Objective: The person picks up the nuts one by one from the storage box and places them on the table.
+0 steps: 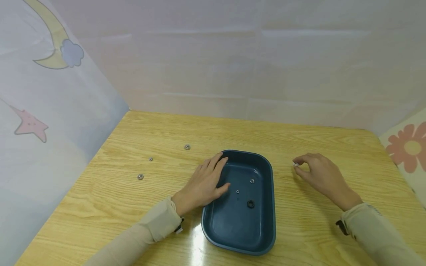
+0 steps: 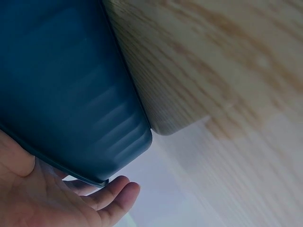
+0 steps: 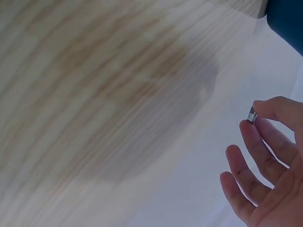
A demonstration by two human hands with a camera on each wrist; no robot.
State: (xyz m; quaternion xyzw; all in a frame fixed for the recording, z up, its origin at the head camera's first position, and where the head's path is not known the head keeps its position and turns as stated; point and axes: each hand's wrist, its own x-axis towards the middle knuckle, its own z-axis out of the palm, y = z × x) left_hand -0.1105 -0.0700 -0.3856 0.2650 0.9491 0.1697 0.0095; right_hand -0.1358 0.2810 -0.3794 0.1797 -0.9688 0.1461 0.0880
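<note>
Between thumb and fingertips, my right hand [image 1: 321,177] pinches a small silver nut [image 3: 252,115]. It holds the nut above the table, to the right of a dark blue tray [image 1: 213,242]. My left hand [image 1: 203,183] lies across the tray's left rim with fingers spread and loosely bent; the left wrist view shows the palm against that rim. Inside the tray lie a black nut [image 1: 251,204], a small silver nut [image 1: 252,181] and a smaller silver one [image 1: 237,191].
On the wooden table [image 1: 110,207], left of the tray, are a metal nut [image 1: 187,147], a second one [image 1: 140,177] and a smaller one [image 1: 151,159]. A pale cloth wall [image 1: 199,74] stands along the table's back edge, with printed sheets at both sides.
</note>
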